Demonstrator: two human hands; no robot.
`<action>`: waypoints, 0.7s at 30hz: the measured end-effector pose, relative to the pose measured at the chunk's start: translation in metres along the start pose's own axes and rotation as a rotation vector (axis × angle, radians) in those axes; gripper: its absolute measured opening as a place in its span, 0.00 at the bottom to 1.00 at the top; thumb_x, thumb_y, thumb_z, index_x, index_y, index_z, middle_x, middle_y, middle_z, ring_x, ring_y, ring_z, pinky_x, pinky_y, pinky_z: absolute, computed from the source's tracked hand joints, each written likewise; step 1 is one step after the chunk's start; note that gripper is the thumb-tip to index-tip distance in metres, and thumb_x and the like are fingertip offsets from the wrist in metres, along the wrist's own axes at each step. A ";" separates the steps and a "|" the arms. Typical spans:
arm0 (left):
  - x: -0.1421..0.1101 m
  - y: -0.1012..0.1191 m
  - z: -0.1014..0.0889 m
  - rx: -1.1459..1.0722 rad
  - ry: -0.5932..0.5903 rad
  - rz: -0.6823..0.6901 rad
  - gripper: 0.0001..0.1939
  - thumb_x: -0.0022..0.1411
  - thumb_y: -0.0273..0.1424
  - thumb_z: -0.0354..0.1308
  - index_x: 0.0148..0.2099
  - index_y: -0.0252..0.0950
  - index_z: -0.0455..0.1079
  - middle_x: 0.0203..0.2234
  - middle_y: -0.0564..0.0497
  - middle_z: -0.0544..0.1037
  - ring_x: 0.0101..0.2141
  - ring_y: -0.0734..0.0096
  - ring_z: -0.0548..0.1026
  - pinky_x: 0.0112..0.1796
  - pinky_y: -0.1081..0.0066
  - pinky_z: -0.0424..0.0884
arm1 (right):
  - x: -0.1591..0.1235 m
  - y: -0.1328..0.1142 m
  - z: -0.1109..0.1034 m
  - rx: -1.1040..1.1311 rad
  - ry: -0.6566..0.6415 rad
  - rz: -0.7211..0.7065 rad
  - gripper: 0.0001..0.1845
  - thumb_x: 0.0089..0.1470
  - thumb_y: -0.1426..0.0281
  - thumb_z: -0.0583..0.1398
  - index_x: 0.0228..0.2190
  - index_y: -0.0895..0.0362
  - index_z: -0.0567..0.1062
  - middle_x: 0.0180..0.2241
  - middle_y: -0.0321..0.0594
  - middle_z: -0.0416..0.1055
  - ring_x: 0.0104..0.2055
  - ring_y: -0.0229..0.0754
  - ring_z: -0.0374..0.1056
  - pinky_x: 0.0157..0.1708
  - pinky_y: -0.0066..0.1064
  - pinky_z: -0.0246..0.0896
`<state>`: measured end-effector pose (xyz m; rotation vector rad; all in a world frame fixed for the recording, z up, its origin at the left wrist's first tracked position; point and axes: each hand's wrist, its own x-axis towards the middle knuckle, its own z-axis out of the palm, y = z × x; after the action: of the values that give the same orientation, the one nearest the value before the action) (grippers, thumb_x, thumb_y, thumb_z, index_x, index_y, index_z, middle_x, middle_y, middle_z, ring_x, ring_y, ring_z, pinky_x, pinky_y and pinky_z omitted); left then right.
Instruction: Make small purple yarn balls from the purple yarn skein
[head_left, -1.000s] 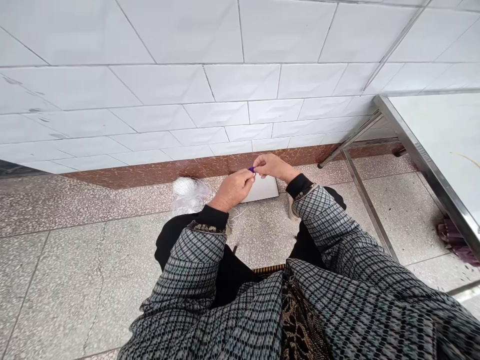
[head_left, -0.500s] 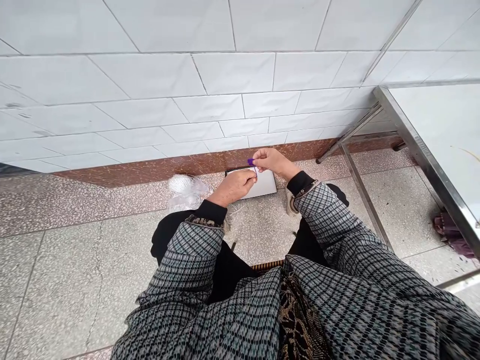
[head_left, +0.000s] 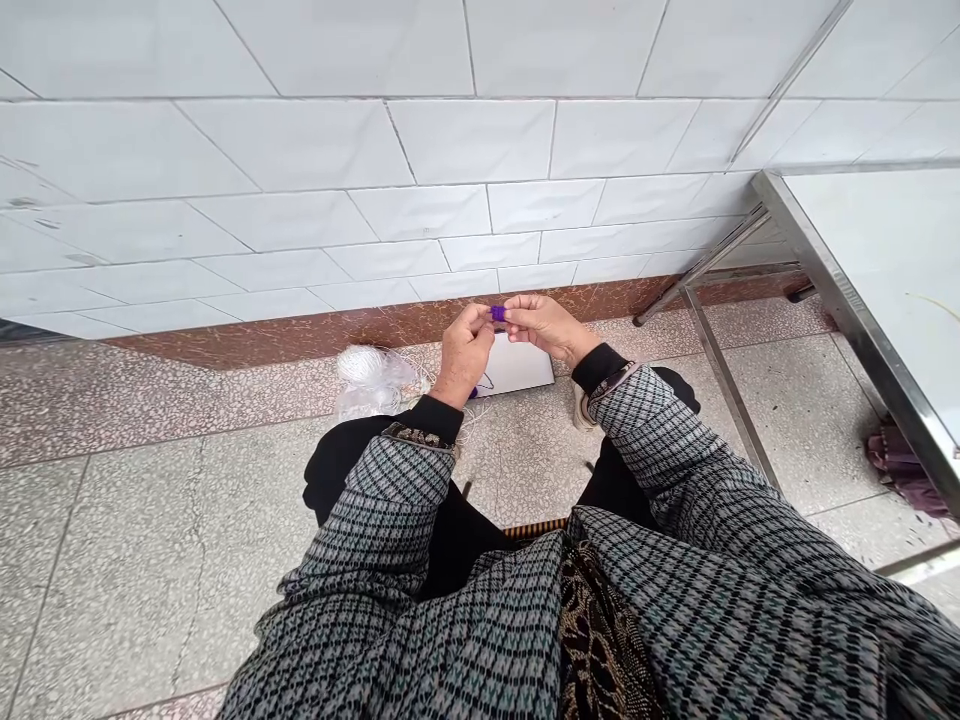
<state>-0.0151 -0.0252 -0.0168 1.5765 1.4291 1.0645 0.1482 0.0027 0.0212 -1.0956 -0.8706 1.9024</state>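
My left hand (head_left: 466, 350) and my right hand (head_left: 546, 325) meet in front of me, each closed in a pinch. Between their fingertips they hold a small purple yarn piece (head_left: 498, 314), which looks knitted or crocheted. The fingers hide part of it, and no hook or needle can be made out. Below my left hand a thin dark strand (head_left: 487, 381) crosses a flat white-topped object (head_left: 525, 366) on the floor. A bit of purple yarn (head_left: 473, 393) shows beside my left wrist.
White yarn (head_left: 360, 365) in a clear plastic bag (head_left: 369, 400) lies on the floor to the left, with loose strands trailing. At the right stands a metal-framed table (head_left: 855, 270); a dark purple bundle (head_left: 904, 465) lies beneath it. A tiled wall (head_left: 465, 145) rises ahead.
My left hand has moved up and now pinches the purple piece's left side; before, it was lower, near a purple strand. My right hand stays nearly in place. More of the piece shows.
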 end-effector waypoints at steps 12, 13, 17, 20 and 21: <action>0.009 -0.003 -0.005 -0.084 0.108 -0.048 0.09 0.65 0.34 0.62 0.44 0.35 0.79 0.35 0.49 0.84 0.35 0.67 0.79 0.40 0.69 0.75 | 0.009 0.022 0.020 -0.091 0.214 -0.180 0.12 0.56 0.80 0.67 0.27 0.57 0.70 0.21 0.26 0.68 0.23 0.30 0.62 0.28 0.22 0.61; 0.010 -0.003 -0.007 -0.065 0.103 -0.053 0.09 0.65 0.34 0.62 0.43 0.35 0.79 0.33 0.50 0.83 0.33 0.68 0.78 0.39 0.70 0.74 | 0.008 0.021 0.020 -0.108 0.207 -0.187 0.12 0.55 0.80 0.67 0.27 0.57 0.70 0.22 0.26 0.68 0.23 0.30 0.62 0.29 0.22 0.61; 0.010 0.000 -0.010 0.012 0.078 -0.066 0.08 0.63 0.32 0.61 0.41 0.34 0.80 0.27 0.53 0.78 0.27 0.71 0.70 0.34 0.71 0.68 | 0.007 0.019 0.020 -0.163 0.201 -0.157 0.12 0.56 0.82 0.64 0.27 0.57 0.69 0.22 0.25 0.67 0.22 0.29 0.60 0.26 0.22 0.59; 0.010 0.003 -0.011 0.051 0.070 -0.058 0.08 0.62 0.31 0.60 0.39 0.35 0.79 0.25 0.54 0.77 0.27 0.72 0.68 0.33 0.71 0.67 | 0.007 0.018 0.017 -0.159 0.164 -0.113 0.12 0.60 0.82 0.64 0.28 0.57 0.71 0.21 0.26 0.68 0.21 0.29 0.61 0.25 0.22 0.62; 0.010 0.003 -0.012 0.065 0.062 -0.049 0.08 0.62 0.32 0.60 0.39 0.35 0.79 0.25 0.53 0.77 0.27 0.71 0.68 0.33 0.71 0.66 | 0.007 0.018 0.016 -0.150 0.149 -0.109 0.12 0.62 0.80 0.64 0.28 0.57 0.71 0.22 0.27 0.69 0.21 0.29 0.62 0.26 0.22 0.64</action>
<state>-0.0244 -0.0160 -0.0083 1.5579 1.5500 1.0563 0.1264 -0.0025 0.0096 -1.2368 -0.9801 1.6652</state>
